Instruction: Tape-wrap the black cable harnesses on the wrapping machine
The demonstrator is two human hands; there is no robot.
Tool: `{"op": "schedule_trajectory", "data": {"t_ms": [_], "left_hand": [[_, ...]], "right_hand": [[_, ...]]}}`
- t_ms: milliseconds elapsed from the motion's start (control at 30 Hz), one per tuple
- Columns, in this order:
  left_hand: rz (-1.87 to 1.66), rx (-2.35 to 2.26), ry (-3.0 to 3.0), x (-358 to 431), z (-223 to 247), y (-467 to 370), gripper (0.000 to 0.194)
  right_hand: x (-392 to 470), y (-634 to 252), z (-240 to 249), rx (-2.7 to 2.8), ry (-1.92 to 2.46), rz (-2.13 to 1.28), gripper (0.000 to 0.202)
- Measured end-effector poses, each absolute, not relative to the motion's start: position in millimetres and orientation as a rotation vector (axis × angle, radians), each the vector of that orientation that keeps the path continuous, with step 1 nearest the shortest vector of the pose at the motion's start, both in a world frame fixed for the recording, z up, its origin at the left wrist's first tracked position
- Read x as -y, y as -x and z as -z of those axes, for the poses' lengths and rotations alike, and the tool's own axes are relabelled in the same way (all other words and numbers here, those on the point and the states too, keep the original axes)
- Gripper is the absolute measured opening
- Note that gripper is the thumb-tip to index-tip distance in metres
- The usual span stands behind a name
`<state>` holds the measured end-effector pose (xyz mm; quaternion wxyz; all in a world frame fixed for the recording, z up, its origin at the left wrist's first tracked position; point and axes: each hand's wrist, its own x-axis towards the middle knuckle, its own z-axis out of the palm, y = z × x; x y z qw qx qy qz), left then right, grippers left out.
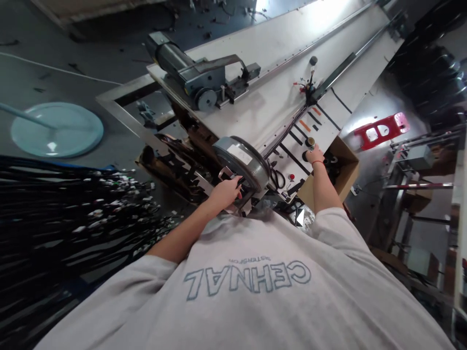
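My left hand is closed round a dark part beside a large grey reel with a white label, at the near end of the white bench. What exactly the fingers hold is too small to make out. At the bench's right edge, my right hand has its fingers together at a small roll with a tan core. A second dark round piece lies by its fingertips. Black strips and an orange strip lie in a row on the bench just beyond this hand.
An open cardboard box stands under my right forearm. A motor unit sits at the bench's far left. Bundles of black cables hang at the left, near a round pale blue stool. A red plastic piece is at the right.
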<state>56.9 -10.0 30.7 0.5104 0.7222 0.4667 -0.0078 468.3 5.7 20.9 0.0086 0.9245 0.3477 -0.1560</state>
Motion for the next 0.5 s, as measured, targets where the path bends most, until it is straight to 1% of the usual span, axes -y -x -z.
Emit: {"op": "schedule_trajectory", "data": {"t_ms": [100, 233, 500], "left_hand": [[-0.046, -1.281, -1.857, 22, -29, -52, 0.039], [-0.295, -1.289, -1.868, 37, -22, -42, 0.043], [-0.209, -1.410, -1.741, 61, -24, -2, 0.037]], "right_hand": [[-8, -478, -17, -0.999, -2.912, 0.566, 0.061], [-5, -474, -12, -1.024, -2.914, 0.543, 0.061], [-2, -475, -12, -1.051, -2.895, 0.552, 0.061]]}}
